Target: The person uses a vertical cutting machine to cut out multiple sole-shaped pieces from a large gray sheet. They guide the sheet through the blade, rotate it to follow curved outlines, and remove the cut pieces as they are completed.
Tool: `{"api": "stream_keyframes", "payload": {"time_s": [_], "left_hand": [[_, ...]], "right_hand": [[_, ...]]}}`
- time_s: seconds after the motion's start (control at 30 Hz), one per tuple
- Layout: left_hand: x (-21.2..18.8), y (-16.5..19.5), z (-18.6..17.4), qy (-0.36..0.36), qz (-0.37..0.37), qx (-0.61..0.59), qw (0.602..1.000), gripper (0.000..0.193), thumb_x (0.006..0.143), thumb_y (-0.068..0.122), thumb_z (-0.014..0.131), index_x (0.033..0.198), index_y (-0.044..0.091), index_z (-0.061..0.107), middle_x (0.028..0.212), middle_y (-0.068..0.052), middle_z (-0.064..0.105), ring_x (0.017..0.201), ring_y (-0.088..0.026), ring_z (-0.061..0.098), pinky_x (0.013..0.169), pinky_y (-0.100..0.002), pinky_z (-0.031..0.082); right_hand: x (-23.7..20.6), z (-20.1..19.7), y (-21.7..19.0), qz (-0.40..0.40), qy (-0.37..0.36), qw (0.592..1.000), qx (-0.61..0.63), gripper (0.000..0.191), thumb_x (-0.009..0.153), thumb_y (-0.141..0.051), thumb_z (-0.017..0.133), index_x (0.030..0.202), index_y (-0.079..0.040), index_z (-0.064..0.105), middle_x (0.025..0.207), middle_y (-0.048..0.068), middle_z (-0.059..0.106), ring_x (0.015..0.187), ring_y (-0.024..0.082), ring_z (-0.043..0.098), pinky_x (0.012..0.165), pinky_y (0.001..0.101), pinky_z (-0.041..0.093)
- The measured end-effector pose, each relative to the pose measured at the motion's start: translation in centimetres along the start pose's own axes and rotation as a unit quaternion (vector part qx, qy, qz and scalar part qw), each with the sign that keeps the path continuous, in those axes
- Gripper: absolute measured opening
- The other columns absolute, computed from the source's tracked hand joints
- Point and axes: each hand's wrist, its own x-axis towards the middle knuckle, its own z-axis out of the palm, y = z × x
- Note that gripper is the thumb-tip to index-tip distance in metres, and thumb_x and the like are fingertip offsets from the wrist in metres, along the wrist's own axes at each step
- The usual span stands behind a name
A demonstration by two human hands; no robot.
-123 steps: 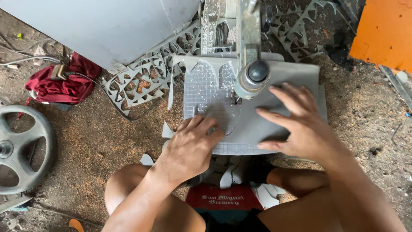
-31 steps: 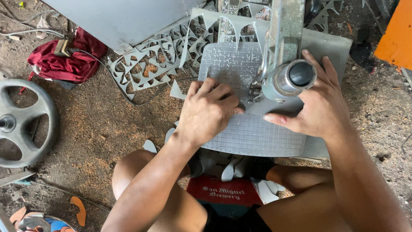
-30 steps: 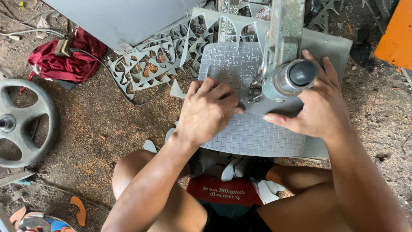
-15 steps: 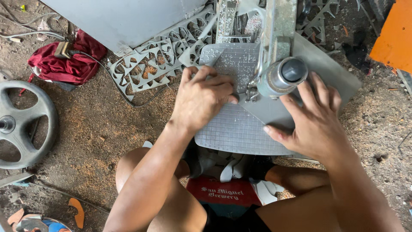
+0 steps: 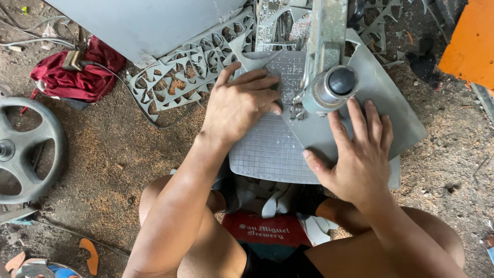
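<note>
Hands flat on grey sheet [image 5: 360, 98] lying on gridded saw table [image 5: 267, 149]: left hand [image 5: 239, 105] fingers together near blade [image 5: 297, 110], right hand [image 5: 360, 154] fingers spread, steadying sheet, probably for cutting.

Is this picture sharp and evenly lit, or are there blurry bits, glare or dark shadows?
Head view: soft, even daylight with no hard shadows or glare; the left hand, right hand and grey sheet look sharp; the machine's round knob, nearest the camera, looks slightly soft; the corners bend a little.
</note>
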Motion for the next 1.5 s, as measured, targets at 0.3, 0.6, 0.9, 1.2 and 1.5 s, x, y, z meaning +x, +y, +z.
{"api": "stream_keyframes", "payload": {"time_s": [0.3, 0.6, 0.9, 1.2, 1.5], "left_hand": [[1.1, -0.8, 0.6, -0.017, -0.001, -0.024, 1.000, 0.028, 0.078, 0.043, 0.075, 0.102, 0.027, 0.081, 0.127, 0.008, 0.073, 0.129, -0.013, 0.060, 0.121, -0.052, 0.029], [2.2, -1.6, 1.0, -0.016, 0.017, -0.037, 0.999, 0.030, 0.079, 0.044, 0.076, 0.104, 0.028, 0.081, 0.128, 0.009, 0.073, 0.130, -0.013, 0.060, 0.122, -0.050, 0.030], [3.1, -2.3, 1.2, -0.045, 0.004, -0.049, 0.998, 0.036, 0.079, 0.049, 0.074, 0.110, 0.030, 0.080, 0.134, 0.007, 0.068, 0.137, -0.018, 0.052, 0.120, -0.048, 0.031], [3.8, -2.1, 1.4, -0.046, -0.004, -0.033, 0.998, 0.034, 0.078, 0.049, 0.072, 0.108, 0.033, 0.080, 0.135, 0.007, 0.068, 0.139, -0.019, 0.050, 0.120, -0.050, 0.030], [3.9, -2.4, 1.0, -0.040, -0.030, -0.042, 0.998, 0.037, 0.076, 0.049, 0.074, 0.108, 0.034, 0.080, 0.135, 0.004, 0.068, 0.138, -0.022, 0.051, 0.119, -0.050, 0.035]], "right_hand": [[-0.1, 0.1, -0.8, 0.023, 0.007, 1.000, 0.004, 0.085, 0.091, -0.062, 0.066, 0.152, -0.004, 0.052, 0.160, 0.026, 0.039, 0.145, 0.054, 0.035, 0.117, 0.0734, 0.024], [-0.1, 0.8, -1.6, 0.035, 0.019, 0.999, -0.014, 0.079, 0.093, -0.057, 0.067, 0.149, -0.002, 0.053, 0.160, 0.030, 0.037, 0.145, 0.058, 0.034, 0.115, 0.0759, 0.023], [0.3, 1.1, -1.7, 0.040, 0.020, 0.999, -0.010, 0.079, 0.094, -0.056, 0.066, 0.149, -0.001, 0.052, 0.159, 0.032, 0.037, 0.144, 0.060, 0.033, 0.115, 0.0767, 0.023], [0.8, 1.0, -1.7, 0.035, 0.024, 0.999, 0.001, 0.077, 0.096, -0.052, 0.068, 0.151, -0.001, 0.051, 0.157, 0.033, 0.037, 0.146, 0.060, 0.031, 0.117, 0.0762, 0.023], [3.0, 0.3, -0.6, 0.008, -0.005, 0.999, 0.038, 0.071, 0.088, -0.044, 0.075, 0.144, -0.004, 0.056, 0.152, 0.031, 0.042, 0.144, 0.057, 0.033, 0.117, 0.0747, 0.021]]}}
